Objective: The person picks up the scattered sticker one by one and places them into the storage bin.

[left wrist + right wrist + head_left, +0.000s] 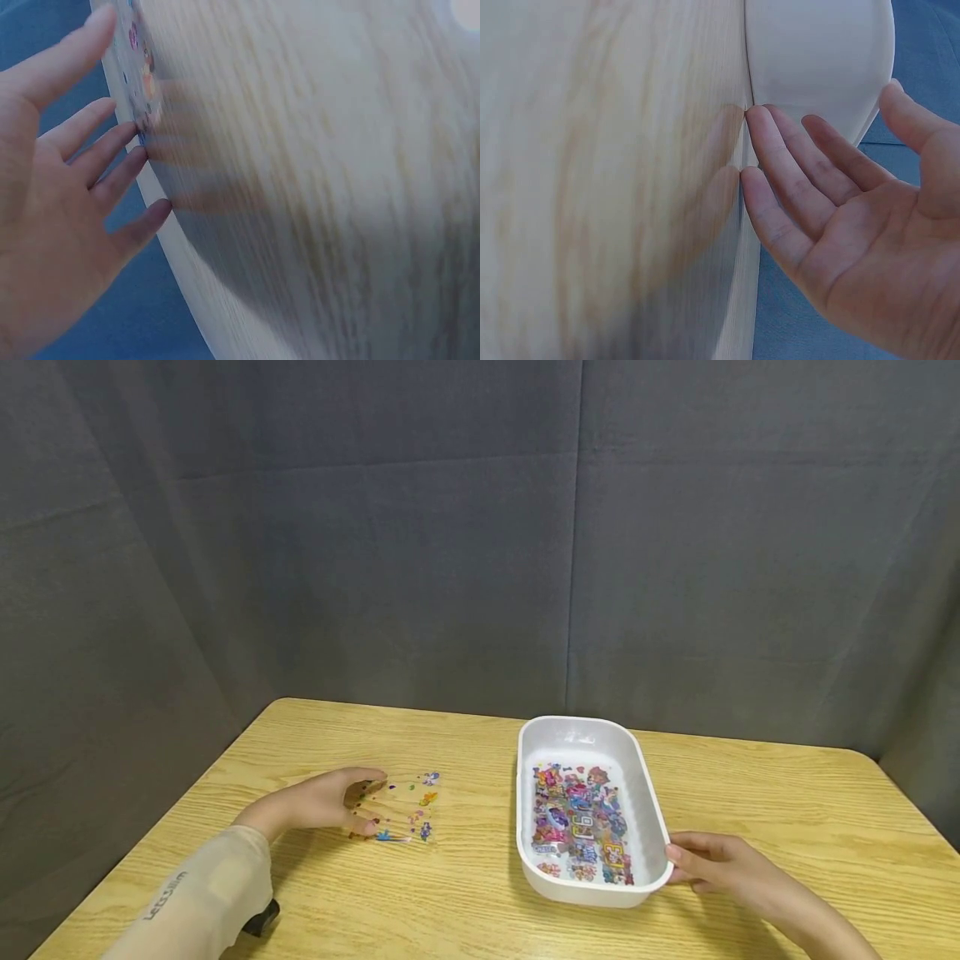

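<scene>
A clear sheet or bag [408,806] printed with small colourful figures lies flat on the table's left part. My left hand [318,802] comes over its left side, thumb and fingers spread wide, fingertips right at it. In the left wrist view, the fingers [112,176] are nearly straight and low against the tabletop. To the right stands a white rectangular tray [652,802] with rounded corners. My right hand [720,864] touches its near right corner, thumb at the rim. In the right wrist view, its extended fingers [791,169] reach low beside the tray's outer wall.
Inside the tray lie clear pieces with colourful cartoon prints [581,827]. The wooden table [465,893] has rounded far corners, and a dark grey curtain [420,568] hangs behind it. A small black object [261,918] shows under the left sleeve.
</scene>
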{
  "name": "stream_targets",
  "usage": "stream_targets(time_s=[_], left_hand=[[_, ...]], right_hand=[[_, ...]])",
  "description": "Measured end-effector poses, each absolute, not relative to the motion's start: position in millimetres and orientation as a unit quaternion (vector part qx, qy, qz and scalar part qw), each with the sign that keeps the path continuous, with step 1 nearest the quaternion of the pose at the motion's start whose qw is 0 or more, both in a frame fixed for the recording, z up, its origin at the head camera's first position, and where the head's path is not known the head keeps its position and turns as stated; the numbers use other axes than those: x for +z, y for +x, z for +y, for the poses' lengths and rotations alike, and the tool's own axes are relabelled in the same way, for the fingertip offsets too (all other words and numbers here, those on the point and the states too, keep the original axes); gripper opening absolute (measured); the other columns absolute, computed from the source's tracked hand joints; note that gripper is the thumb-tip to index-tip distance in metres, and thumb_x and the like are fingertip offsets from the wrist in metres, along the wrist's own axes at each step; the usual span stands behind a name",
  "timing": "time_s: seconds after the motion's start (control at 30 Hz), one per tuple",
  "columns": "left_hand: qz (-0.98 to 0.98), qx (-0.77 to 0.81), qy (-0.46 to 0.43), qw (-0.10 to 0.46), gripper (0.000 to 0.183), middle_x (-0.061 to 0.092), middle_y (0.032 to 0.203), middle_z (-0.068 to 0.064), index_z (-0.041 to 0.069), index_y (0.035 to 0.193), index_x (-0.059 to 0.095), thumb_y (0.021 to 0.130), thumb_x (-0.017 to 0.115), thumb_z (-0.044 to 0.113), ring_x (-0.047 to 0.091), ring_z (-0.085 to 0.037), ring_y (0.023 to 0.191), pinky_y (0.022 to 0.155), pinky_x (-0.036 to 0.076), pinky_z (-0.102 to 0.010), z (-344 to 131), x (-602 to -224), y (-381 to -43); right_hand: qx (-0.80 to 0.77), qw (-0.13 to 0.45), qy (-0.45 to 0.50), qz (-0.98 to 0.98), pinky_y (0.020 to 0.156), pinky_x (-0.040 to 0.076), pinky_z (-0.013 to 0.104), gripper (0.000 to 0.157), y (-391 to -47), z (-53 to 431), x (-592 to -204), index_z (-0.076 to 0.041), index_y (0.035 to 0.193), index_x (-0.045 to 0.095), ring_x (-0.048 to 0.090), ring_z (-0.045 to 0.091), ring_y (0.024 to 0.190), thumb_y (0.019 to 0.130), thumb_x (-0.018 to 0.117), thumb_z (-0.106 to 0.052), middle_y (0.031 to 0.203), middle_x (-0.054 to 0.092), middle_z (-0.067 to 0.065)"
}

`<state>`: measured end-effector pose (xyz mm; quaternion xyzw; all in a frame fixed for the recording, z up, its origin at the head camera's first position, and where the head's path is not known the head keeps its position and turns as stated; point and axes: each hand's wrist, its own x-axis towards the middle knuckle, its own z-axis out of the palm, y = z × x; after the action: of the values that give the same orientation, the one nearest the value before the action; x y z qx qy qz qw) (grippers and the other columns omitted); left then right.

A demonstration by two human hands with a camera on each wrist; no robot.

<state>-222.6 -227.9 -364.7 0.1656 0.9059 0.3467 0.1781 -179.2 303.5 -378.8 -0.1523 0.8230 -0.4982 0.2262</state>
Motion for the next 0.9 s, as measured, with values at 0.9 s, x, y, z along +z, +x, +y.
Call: stream_targets(time_s=[0.9], left_hand=[[0.943,0.258,0.19,0.092,0.058,0.06,0.135,-0.01,0.008,0.136,0.06,0.085,0.079,0.028,0.054,-0.034,0.125,0.1,0.046,-0.051,-233.5,-371.5,-225.8]], right_hand=[[-0.498,0.223,-0.153,0.824,0.084,0.054,0.049,0.063,-178.4,303.1,-379.0,0.022,0.137,0.038,0.067,0.031,0.106,0.106,0.049,-0.032,0.112,0.069,0.022]])
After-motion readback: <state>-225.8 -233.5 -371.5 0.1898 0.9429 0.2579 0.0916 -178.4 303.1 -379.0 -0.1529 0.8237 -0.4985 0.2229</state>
